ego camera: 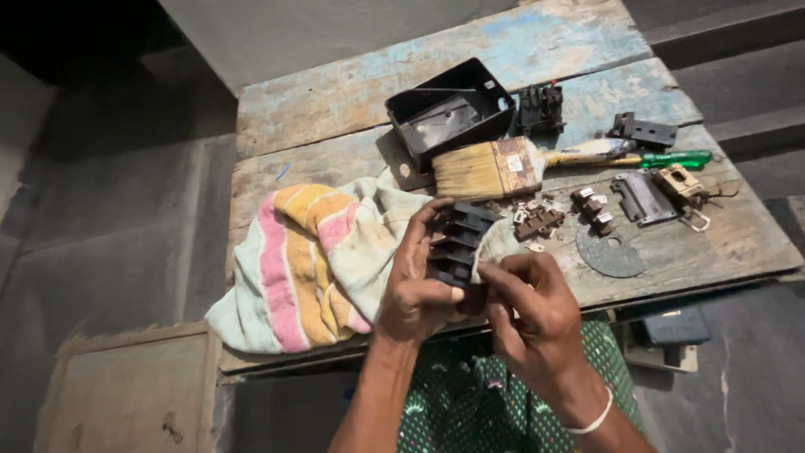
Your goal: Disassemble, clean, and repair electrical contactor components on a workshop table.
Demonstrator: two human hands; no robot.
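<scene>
Both hands grip the black block [457, 245] above table edge [704, 277]: left hand [415, 281] wraps its side, right hand [528, 310] pinches the lower end. Looks like mid-inspection/disassembly; next move prob. needs steady hold w/ left, fine fingertip work w/ right.

Bare planks open behind the black tray [449, 111], toward the far edge of the wooden table [352, 92]. Left of the tray, the striped cloth [310, 260] fills the near edge. Right of it, blocked by paintbrush [511, 166], green screwdriver [675, 158], grey disc [610, 252] and scattered metal parts [641, 197].
</scene>
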